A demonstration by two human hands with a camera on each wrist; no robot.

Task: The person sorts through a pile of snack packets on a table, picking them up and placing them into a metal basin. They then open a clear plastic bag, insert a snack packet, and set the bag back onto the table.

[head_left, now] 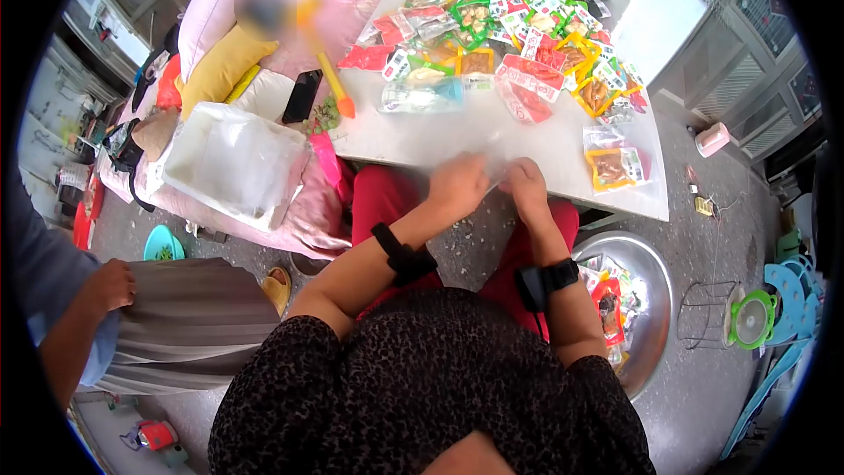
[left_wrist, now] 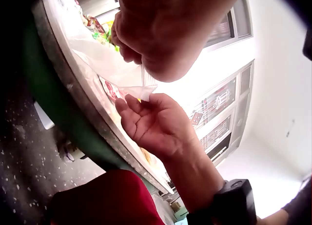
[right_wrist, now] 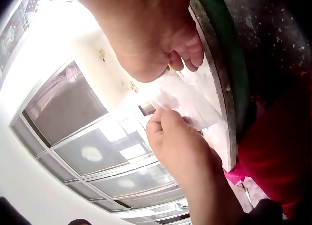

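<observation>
Both hands hold a clear plastic bag (right_wrist: 192, 103) just over the near edge of the white table (head_left: 396, 145). In the head view the left hand (head_left: 459, 185) and the right hand (head_left: 526, 186) are close together, the bag faint between them. The left hand (right_wrist: 183, 142) pinches the bag's edge between thumb and curled fingers in the right wrist view. A corner of the film (left_wrist: 145, 92) is pinched by the right hand (left_wrist: 158, 125), palm turned up, its other fingers loosely bent. The bag looks flat; whether anything is inside cannot be told.
Colourful food packets (head_left: 527, 0) are heaped at the table's back. One orange packet (head_left: 613, 167) lies at the right. A white bin (head_left: 233, 158) stands at the left, a metal basin (head_left: 651, 299) of packets at the lower right. Another person's hand (head_left: 110, 284) is at the left.
</observation>
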